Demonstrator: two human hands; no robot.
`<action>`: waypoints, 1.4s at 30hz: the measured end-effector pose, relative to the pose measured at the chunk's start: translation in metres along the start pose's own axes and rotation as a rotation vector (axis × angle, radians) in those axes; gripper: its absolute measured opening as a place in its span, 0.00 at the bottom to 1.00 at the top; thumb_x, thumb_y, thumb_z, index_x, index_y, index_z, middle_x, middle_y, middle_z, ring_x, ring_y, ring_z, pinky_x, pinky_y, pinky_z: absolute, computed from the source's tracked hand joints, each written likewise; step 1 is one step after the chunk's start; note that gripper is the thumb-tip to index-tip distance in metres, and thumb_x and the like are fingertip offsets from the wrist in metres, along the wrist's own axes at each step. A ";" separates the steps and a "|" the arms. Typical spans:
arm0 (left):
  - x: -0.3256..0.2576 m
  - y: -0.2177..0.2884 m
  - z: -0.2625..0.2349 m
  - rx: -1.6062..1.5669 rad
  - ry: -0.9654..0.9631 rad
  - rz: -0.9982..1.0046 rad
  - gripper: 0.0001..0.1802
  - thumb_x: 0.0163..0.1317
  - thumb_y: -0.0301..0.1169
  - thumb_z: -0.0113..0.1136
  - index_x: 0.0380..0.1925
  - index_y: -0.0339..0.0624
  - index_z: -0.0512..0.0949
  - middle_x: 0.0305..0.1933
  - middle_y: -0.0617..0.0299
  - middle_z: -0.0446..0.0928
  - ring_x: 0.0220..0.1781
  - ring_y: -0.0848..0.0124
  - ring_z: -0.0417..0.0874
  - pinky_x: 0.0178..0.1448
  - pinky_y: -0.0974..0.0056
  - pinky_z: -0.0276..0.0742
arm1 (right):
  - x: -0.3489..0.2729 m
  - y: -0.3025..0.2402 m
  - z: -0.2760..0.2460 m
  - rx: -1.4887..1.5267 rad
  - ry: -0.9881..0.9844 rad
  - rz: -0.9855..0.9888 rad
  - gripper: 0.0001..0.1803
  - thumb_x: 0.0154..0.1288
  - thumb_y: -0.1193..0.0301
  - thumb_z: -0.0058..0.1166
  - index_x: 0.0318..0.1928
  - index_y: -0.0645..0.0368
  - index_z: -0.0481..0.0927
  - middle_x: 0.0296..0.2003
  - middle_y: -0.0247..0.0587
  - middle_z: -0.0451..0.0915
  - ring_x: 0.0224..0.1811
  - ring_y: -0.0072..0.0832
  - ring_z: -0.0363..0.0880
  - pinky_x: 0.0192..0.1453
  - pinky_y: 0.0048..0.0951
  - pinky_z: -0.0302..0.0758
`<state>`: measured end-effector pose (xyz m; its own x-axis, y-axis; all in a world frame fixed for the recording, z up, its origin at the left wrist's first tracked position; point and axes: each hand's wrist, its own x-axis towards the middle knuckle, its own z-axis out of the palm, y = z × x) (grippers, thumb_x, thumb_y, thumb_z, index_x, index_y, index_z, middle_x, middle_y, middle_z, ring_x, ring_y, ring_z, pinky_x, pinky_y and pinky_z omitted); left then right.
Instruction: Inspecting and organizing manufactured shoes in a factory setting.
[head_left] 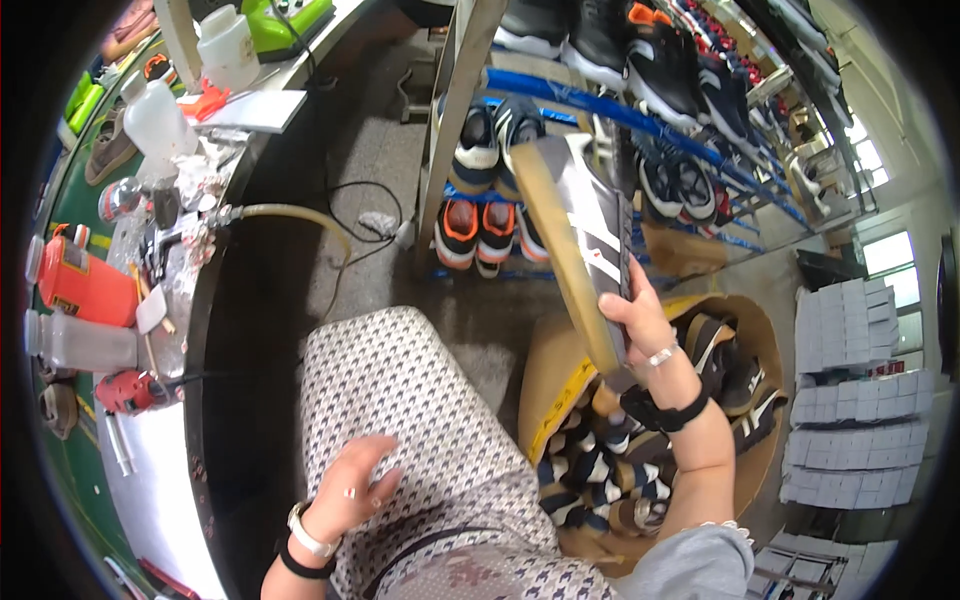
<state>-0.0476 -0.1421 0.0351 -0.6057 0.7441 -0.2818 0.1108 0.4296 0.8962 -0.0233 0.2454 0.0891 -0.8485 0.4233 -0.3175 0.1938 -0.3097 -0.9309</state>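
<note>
R hand [640,320] is closed around a dark shoe [585,235] w/ white stripes and a tan sole, gripping it near the heel end, sole edge turned toward the camera, toe pointing up and away. Shoe is held in the air, above and just beside the cardboard box [560,375] on the floor at the person's R. Box is packed w/ more striped shoes [600,470] (same kind, as far as I can tell). R wrist has a bracelet and a black band.

L hand [355,485] is empty, fingers loosely curled, half open, resting on the patterned dress [400,380] over the lap. Watch and black band on that wrist.

Beyond the held shoe: a shoe rack [600,110] w/ blue rails, pairs of dark and orange-trimmed sneakers on it. To the L, the tabletop [150,470] carries white bottles, a red can [85,285], a red tool and a hose. White boxes [850,400] stacked far R.

Risks, as I judge it: grip is 1-handed and on 1 end only, so the long shoe could tip or slip out and drop into the box or onto the floor. Toe sits close to the rack rail; a swing up could knock it or the racked pairs. L hand is too far off to catch.
</note>
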 end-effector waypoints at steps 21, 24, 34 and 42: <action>-0.007 0.080 0.018 -1.212 0.579 0.247 0.58 0.38 0.44 0.75 0.61 0.40 0.44 0.58 0.54 0.59 0.61 0.65 0.62 0.62 0.59 0.61 | -0.096 0.020 0.134 -0.019 -0.644 0.139 0.52 0.43 0.72 0.69 0.65 0.65 0.49 0.57 0.45 0.64 0.61 0.29 0.62 0.64 0.31 0.58; -0.009 0.079 0.018 -1.203 0.589 0.249 0.58 0.38 0.44 0.75 0.61 0.41 0.44 0.58 0.55 0.59 0.61 0.65 0.62 0.62 0.59 0.62 | -0.097 0.018 0.138 -0.026 -0.654 0.127 0.51 0.44 0.74 0.68 0.65 0.66 0.49 0.58 0.45 0.64 0.61 0.29 0.62 0.64 0.31 0.58; -0.007 0.076 0.025 -1.134 0.616 0.352 0.53 0.45 0.33 0.72 0.62 0.43 0.42 0.59 0.56 0.57 0.60 0.65 0.62 0.62 0.58 0.62 | -0.107 0.000 0.145 -0.755 -0.457 -0.809 0.25 0.46 0.70 0.65 0.49 0.54 0.77 0.44 0.38 0.70 0.46 0.32 0.67 0.49 0.28 0.65; -0.004 0.076 0.028 -1.135 0.598 0.311 0.51 0.46 0.28 0.70 0.62 0.42 0.42 0.58 0.55 0.57 0.60 0.65 0.62 0.62 0.58 0.62 | -0.103 0.005 0.155 -0.754 -0.499 -0.981 0.07 0.46 0.77 0.60 0.29 0.57 0.78 0.31 0.37 0.70 0.35 0.33 0.66 0.40 0.30 0.64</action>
<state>-0.0143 -0.0983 0.0950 -0.9600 0.2678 -0.0822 -0.2329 -0.6002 0.7652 -0.0118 0.0682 0.1453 -0.8495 -0.2068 0.4854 -0.5107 0.5539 -0.6576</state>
